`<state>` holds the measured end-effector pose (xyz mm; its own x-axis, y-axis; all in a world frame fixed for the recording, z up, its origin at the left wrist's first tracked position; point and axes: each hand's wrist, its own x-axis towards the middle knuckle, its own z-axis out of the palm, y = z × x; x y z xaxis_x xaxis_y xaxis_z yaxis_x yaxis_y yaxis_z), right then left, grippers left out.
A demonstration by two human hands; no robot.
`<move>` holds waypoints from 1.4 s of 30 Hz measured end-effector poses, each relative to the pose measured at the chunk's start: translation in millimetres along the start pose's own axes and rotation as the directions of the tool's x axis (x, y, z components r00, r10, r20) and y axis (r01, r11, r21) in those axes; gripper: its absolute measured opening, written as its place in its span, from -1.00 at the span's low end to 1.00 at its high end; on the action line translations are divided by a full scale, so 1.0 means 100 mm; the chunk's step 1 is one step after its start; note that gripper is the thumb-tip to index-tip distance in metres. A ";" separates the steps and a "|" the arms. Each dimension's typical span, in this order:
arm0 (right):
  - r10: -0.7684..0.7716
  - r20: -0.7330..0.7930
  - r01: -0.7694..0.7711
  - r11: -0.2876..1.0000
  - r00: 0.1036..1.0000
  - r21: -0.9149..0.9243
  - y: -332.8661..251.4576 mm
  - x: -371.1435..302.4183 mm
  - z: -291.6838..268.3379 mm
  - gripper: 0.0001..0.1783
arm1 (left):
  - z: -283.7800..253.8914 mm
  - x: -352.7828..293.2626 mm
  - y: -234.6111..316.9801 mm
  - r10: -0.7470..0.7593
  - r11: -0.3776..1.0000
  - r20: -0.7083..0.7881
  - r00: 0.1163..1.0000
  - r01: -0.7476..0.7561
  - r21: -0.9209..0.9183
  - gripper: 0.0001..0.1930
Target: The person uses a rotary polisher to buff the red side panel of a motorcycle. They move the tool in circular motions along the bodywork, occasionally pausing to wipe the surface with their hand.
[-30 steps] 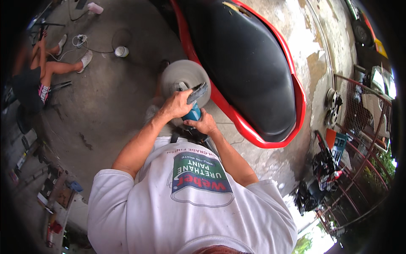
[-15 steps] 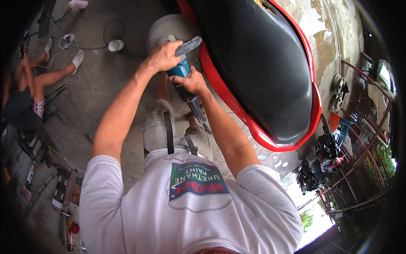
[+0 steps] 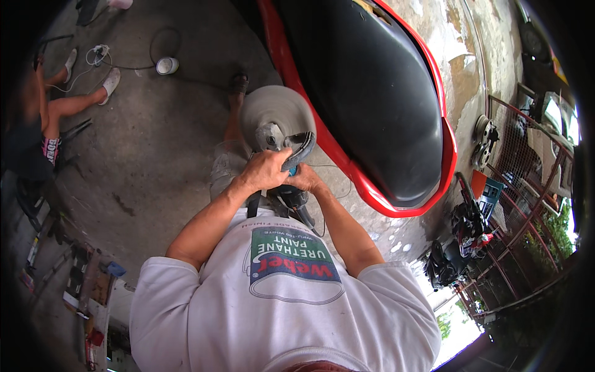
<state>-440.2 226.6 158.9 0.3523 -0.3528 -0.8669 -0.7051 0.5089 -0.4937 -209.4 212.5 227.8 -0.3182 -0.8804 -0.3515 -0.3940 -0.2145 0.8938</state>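
Firstly, at the far left, can see a seated person (image 3: 28, 142) with a stretched leg. Next, on the concrete floor (image 3: 155, 136), can notice a white tangled cable (image 3: 97, 54) and, further right, a white round container (image 3: 166, 66) beside a dark cord (image 3: 139, 67). In the middle, can observe the left hand (image 3: 268, 169) curled on the near end of the black curved handle (image 3: 302, 149) of an angle polisher (image 3: 269, 135), with its round grey pad (image 3: 266, 105) blurred and just beside the red motorcycle tail fairing (image 3: 359, 178); cannot tell if touching. Then can see the right hand (image 3: 305, 178), partly hidden, grasping the blue and black body of the same tool. Further right, must mention the black motorcycle seat (image 3: 372, 111), torn at its upper end, inside the red fairing. At last, can find a wheel rim (image 3: 484, 149) and a red-framed wire mesh gate (image 3: 514, 161) near the right edge.
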 end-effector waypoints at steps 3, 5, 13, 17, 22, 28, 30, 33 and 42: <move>-0.101 -0.025 0.104 0.987 0.995 0.127 -0.04 0.20 -0.03 0.03 | -0.05 0.08 -0.04 -0.009 0.999 0.001 1.000 0.009 0.042 -0.70; -0.093 -0.060 0.099 0.989 0.994 0.111 -0.19 0.50 -0.05 0.00 | -0.28 0.25 -0.13 -0.045 0.995 0.038 0.998 0.041 0.091 -0.64; -0.047 -0.249 0.089 0.983 0.967 0.162 -1.18 1.43 -0.07 0.10 | -1.34 1.06 -0.58 0.020 0.977 0.031 0.999 -0.026 0.211 -0.56; -0.059 -0.289 0.103 0.985 0.956 0.140 -1.42 1.72 -0.25 0.21 | -1.60 1.36 -0.73 0.064 0.985 -0.052 0.997 -0.054 0.165 -0.51; -0.011 -0.215 0.043 0.989 0.976 0.145 -1.51 1.62 -0.38 0.28 | -1.59 1.39 -0.76 -0.049 0.986 -0.040 0.998 0.055 0.157 -0.43; -0.005 -0.195 0.004 1.000 0.981 -0.004 -0.77 0.92 -0.13 0.27 | -0.75 0.63 -0.59 -0.075 0.996 -0.049 0.996 0.077 0.044 -0.44; 0.005 -0.163 -0.018 0.997 0.987 -0.074 -0.51 0.59 -0.10 0.25 | -0.41 0.34 -0.46 -0.045 0.997 -0.083 0.996 0.050 0.054 -0.53; 0.001 -0.118 -0.017 0.991 0.993 -0.130 -0.08 0.23 -0.04 0.22 | 0.04 0.02 -0.22 -0.070 0.996 -0.068 0.995 0.065 -0.067 -0.75; -0.028 -0.092 0.020 0.996 0.995 -0.088 -0.66 0.05 -0.14 0.16 | -0.49 0.41 0.15 -0.222 0.975 0.070 0.973 0.222 0.005 -0.66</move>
<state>-400.2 180.0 187.9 0.3134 -0.4379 -0.8426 -0.7494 0.4309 -0.5027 -186.1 152.5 240.9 -0.2822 -0.7791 -0.5598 -0.4593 -0.4026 0.7918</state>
